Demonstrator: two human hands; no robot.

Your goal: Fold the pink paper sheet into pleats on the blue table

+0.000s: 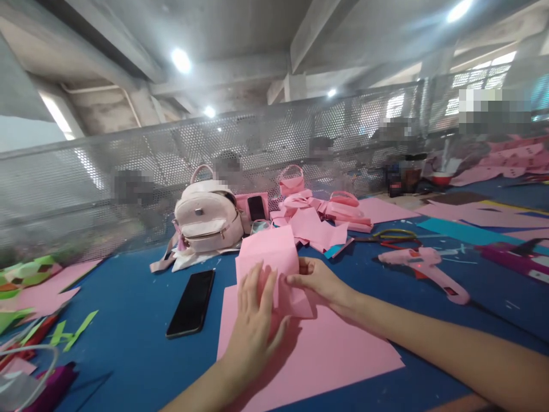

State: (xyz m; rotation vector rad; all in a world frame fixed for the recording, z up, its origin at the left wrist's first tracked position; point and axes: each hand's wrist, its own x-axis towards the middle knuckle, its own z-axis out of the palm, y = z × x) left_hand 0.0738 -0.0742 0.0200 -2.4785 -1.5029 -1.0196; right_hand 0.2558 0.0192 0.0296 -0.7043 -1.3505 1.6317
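Observation:
A folded pink paper piece (266,245) stands partly raised in front of me, above a large pink paper sheet (334,355) lying on the blue table. My left hand (253,320) rests against the front of the folded piece, its fingers stretched out and apart. At the piece's right edge, my right hand (322,281) pinches the paper between thumb and fingers. The inside of the fold is partly hidden by my left hand.
To the left lies a black phone (191,303), with a white backpack (208,220) behind it. Small pink paper bags (343,209) stand farther back. A pink glue gun (429,269) with a cord and scissors (394,236) lie right. Green scraps (81,331) lie far left.

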